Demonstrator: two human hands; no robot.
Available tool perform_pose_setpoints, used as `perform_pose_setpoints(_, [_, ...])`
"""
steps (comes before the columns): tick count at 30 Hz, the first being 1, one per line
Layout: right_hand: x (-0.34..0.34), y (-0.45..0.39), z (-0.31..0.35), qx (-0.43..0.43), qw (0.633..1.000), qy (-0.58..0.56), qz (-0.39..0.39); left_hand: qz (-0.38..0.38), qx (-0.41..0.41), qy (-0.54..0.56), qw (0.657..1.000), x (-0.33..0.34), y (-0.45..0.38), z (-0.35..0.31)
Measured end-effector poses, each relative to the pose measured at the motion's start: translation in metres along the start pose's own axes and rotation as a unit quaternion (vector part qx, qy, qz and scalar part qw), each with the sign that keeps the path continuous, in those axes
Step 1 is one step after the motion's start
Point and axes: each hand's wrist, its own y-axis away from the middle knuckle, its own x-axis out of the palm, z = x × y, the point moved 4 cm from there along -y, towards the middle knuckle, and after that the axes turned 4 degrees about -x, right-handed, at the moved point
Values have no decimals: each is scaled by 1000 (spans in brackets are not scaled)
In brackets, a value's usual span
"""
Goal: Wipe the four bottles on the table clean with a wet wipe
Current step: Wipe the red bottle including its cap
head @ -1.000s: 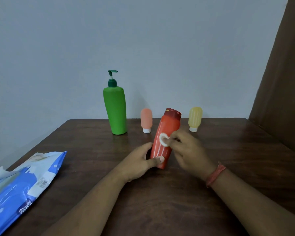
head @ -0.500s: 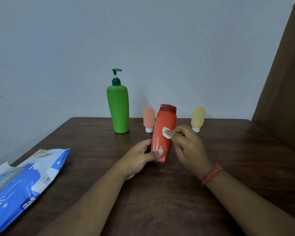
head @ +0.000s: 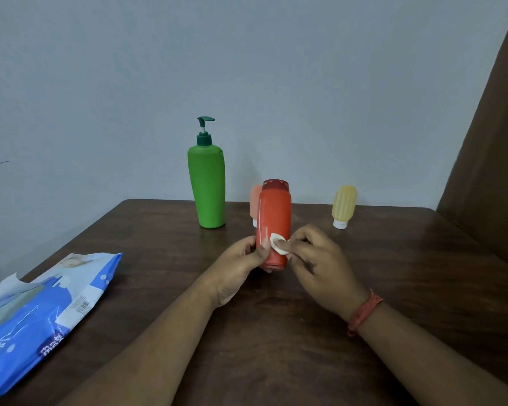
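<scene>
My left hand (head: 241, 266) grips the lower part of a red bottle (head: 274, 218), which stands nearly upright near the table's middle. My right hand (head: 317, 263) pinches a small white wet wipe (head: 277, 244) and presses it against the bottle's lower front. Behind, at the far edge, stand a tall green pump bottle (head: 207, 187), a small peach bottle (head: 255, 205) mostly hidden by the red one, and a small yellow bottle (head: 343, 206) resting on its white cap.
A blue and white wet wipe pack (head: 41, 315) lies at the table's left edge with its flap lifted. The dark wooden table (head: 276, 332) meets a grey wall behind. A brown panel (head: 493, 159) rises at the right.
The red bottle has been tipped from leaning right to almost upright. My right hand slid the wipe down the bottle toward its base, close to my left thumb.
</scene>
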Motion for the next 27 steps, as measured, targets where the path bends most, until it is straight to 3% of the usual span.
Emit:
perform_pose_setpoints(9, [8,-1,8,-14,999,33,-1,24,-56,221,973,6,0,-3])
perform_pose_setpoints(13, [3,-6,0,5,996,74,-52,45,-84,241,966,11,0,0])
perform_pose_setpoints(23, [0,-1,0,-34,998,50,24,63,-107,275,954,10,2,0])
perform_pose_setpoints(27, [3,0,12,-102,989,82,68,63,-96,255,960,10,3,0])
